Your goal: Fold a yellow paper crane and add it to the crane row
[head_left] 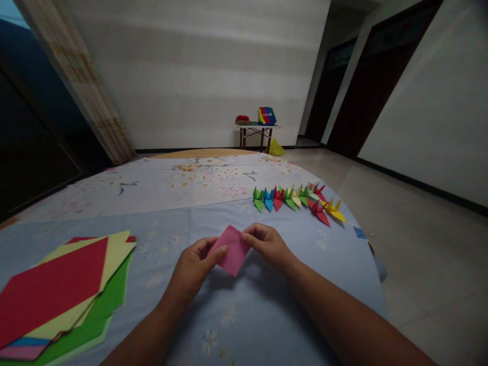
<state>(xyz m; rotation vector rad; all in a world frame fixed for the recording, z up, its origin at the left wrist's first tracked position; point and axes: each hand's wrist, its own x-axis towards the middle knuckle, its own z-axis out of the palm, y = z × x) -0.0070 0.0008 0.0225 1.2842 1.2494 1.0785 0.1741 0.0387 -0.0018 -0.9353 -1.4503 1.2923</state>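
Note:
A folded pink sheet of origami paper (233, 254), roughly diamond-shaped, is held just above the cloth between my two hands. My left hand (196, 262) pinches its left corner, thumb lying on the front face. At the right corner, the thumb and bent fingers of my right hand (267, 245) grip the edge. The fingertips behind the paper are hidden. Beyond my right hand stands a row of folded paper cranes (290, 197) in green, blue, red and yellow.
A stack of coloured paper sheets (57, 284) lies at the left. The round table carries a pale blue floral tablecloth (229, 330), its edge curving down the right side. Against the far wall, a small table (256, 127) holds a colourful bag (267, 116).

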